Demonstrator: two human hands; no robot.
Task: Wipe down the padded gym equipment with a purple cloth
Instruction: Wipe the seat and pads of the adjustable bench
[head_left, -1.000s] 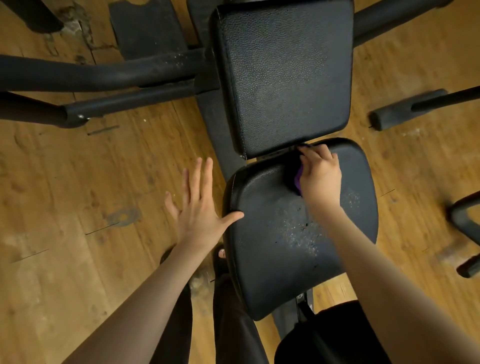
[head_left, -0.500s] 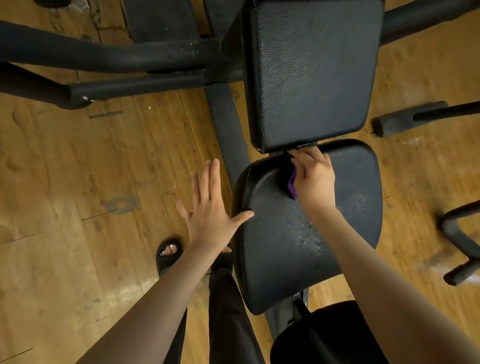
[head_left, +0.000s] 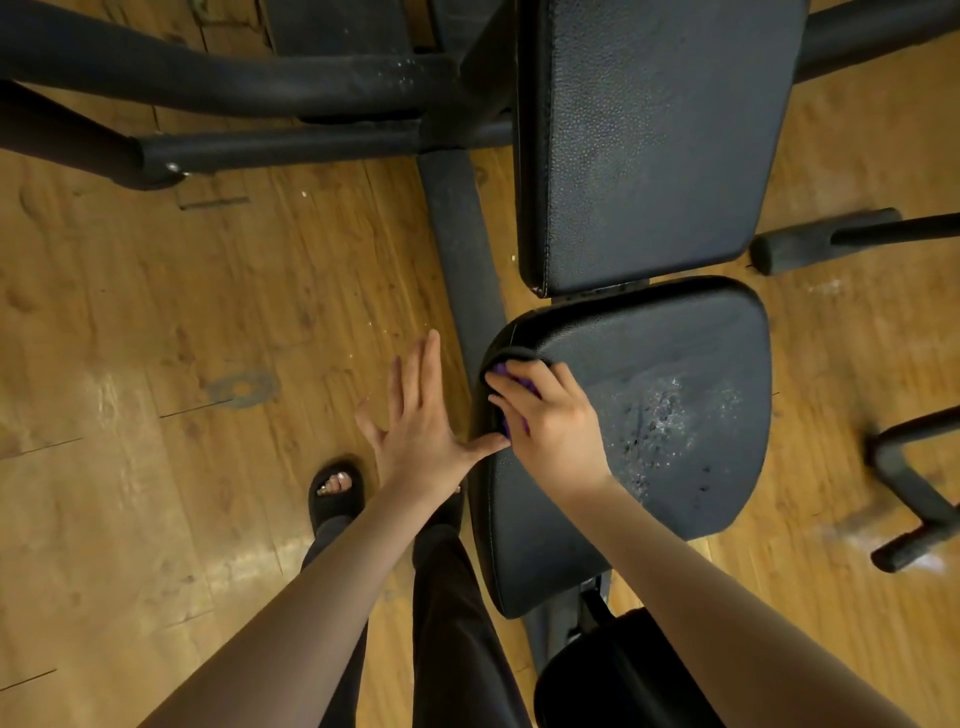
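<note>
Your right hand (head_left: 553, 418) has slid the purple cloth (head_left: 503, 371) from the seat pad's (head_left: 675, 415) back edge to its front left corner. Fingers curl over the cloth, which peeks out under the fingertips, pressed on the pad. Your left hand (head_left: 421, 421) stays flat, fingers straight, thumb touching the pad's left edge. Dusty speckles lie to the right of the cloth, so the next stroke likely runs rightward.

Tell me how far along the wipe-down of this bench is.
Done: I cannot point to any area that is clearly finished. In hand: the right hand grips the purple cloth at the near-left corner of the seat pad, while the left hand rests open against that pad's left edge. Left: pale specks and dark spots remain mid-seat, and the back pad shows no cloth on it.
</note>
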